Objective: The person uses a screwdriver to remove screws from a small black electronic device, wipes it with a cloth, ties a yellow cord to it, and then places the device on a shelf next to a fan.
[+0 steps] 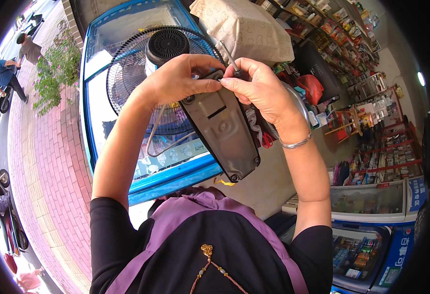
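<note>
A long grey metal base plate (224, 128) with a black rim and dark feet at its corners is tilted up in front of me. My left hand (180, 81) grips its upper end, thumb on the near face. At the same end my right hand (261, 88) is closed, its thumb and fingers pinched by the upper corner. A slim metal rod (230, 56) with a dark end sticks up out of my right fingers; its lower part is hidden. Behind the plate lies a fan (126, 81) with a round black wire guard and a black motor housing.
The fan rests on a blue-framed glass-topped cabinet (171, 176). A patterned cloth cover (244, 29) drapes something behind my hands. Stocked shelves (332, 29) and a chest freezer (367, 203) stand to the right. Brick paving (53, 166), two people and parked motorbikes are at left.
</note>
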A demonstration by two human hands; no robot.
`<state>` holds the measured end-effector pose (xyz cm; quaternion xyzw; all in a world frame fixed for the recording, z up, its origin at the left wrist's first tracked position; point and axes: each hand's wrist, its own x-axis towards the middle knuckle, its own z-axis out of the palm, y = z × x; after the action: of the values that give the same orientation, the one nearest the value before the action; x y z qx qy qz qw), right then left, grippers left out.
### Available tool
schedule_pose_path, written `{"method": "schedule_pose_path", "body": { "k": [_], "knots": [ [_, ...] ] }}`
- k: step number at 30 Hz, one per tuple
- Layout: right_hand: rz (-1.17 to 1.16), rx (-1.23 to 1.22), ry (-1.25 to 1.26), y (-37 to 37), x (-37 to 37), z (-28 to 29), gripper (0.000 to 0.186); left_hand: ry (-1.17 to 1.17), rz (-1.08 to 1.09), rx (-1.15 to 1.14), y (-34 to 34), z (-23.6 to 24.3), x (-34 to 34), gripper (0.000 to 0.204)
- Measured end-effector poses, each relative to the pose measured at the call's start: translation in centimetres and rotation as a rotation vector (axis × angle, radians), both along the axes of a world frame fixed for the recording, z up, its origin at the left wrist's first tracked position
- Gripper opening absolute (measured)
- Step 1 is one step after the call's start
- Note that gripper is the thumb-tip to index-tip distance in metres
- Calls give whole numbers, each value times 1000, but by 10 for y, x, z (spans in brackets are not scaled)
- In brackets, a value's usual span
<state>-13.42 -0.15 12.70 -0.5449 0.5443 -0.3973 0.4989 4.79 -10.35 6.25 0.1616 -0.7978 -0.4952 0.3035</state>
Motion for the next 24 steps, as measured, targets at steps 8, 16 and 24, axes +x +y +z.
{"method": "schedule_pose_path", "body": {
  "k": [8,16,24],
  "knots": [
    [5,4,159,-6,4,11,12,0,30,-33,2,2,2,45],
    [0,74,70,-10,0,9,12,-65,6,43,5,11,2,42],
    [53,62,-4,-6,-8,4,15,-2,24,11,5,5,3,44]
  ]
}}
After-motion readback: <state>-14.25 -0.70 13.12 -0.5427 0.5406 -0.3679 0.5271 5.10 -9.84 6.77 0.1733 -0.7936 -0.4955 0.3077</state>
